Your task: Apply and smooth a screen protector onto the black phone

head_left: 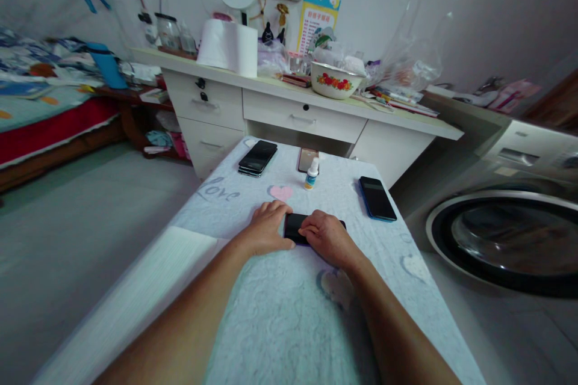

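A dark phone (294,226) lies flat and crosswise on the cloth-covered table. My left hand (267,228) is at its left end, thumb and fingers spread apart at the edges, steadying it. Over its right half is my right hand (326,237), fingers curled and pressed together against the screen; whatever they may hold is hidden. Beyond the hands stands a small spray bottle (311,174) with a white cap. Behind the bottle lies another phone (306,159).
Stacked phones (258,157) lie at the table's far left, and a blue-edged phone (377,198) at the right. A white desk (302,120) with a floral bowl (336,80) stands behind. A washing machine (519,192) is at the right, a bed (54,108) at the left.
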`<state>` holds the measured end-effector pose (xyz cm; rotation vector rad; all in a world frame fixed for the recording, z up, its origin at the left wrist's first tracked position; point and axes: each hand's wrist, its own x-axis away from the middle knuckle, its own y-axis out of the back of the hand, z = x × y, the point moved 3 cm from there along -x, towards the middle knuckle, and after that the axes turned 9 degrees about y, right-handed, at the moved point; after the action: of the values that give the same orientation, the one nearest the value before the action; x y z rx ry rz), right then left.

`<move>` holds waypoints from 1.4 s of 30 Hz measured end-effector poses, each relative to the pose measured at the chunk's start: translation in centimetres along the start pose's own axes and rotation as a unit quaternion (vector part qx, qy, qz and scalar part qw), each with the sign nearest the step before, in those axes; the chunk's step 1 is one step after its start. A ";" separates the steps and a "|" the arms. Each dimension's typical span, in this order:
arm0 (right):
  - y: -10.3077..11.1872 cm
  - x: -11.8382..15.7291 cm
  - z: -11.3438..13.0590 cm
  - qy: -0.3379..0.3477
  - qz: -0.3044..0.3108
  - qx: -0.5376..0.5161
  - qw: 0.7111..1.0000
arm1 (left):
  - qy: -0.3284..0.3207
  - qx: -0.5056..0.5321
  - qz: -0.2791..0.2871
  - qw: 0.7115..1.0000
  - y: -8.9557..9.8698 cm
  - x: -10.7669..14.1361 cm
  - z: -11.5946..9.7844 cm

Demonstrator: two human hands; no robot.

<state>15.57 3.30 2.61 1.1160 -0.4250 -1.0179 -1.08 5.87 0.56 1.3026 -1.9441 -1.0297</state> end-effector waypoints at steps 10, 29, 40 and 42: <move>0.0 0.0 0.1 0.002 0.003 0.018 1.000 | -0.002 0.011 0.003 1.000 0.0 0.0 0.0; 0.6 0.0 -1.3 -0.120 -0.012 0.137 0.983 | 0.011 0.010 0.010 1.000 0.2 0.1 -0.2; 0.2 -0.1 -1.6 -0.152 -0.041 0.158 0.975 | 0.005 0.007 0.006 1.000 0.1 0.1 -0.1; 0.1 -0.3 -1.4 -0.146 -0.039 0.157 0.976 | 0.007 0.007 0.006 1.000 0.1 0.1 -0.1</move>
<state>16.49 4.37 2.12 1.2753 -0.8055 -1.2178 -1.06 5.75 0.74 1.3000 -1.9505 -1.0009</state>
